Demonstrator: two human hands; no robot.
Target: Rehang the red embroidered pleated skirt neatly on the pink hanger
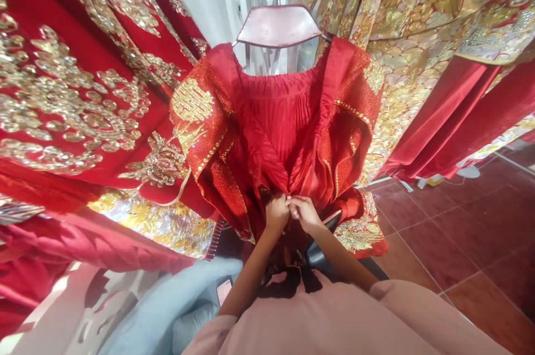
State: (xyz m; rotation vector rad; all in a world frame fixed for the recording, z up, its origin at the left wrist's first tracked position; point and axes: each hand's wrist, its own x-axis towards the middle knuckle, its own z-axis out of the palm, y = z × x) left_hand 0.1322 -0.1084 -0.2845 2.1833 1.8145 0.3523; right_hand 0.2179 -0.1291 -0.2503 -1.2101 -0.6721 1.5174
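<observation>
A red garment [288, 121] with gold embroidery and a pleated red middle hangs from a wide pink hanger [279, 26] straight in front of me. Both my hands meet at its lower middle. My left hand [276, 212] is closed, pinching the red fabric. My right hand [304, 211] is closed too, gripping the same fabric right beside the left. What lies between the fingers besides cloth is hidden.
Red and gold embroidered garments [83, 110] hang close on the left, and gold brocade ones [418, 37] on the right. Dark red floor tiles [460, 243] spread at the lower right. A phone [223, 290] lies by pale blue cloth below my left arm.
</observation>
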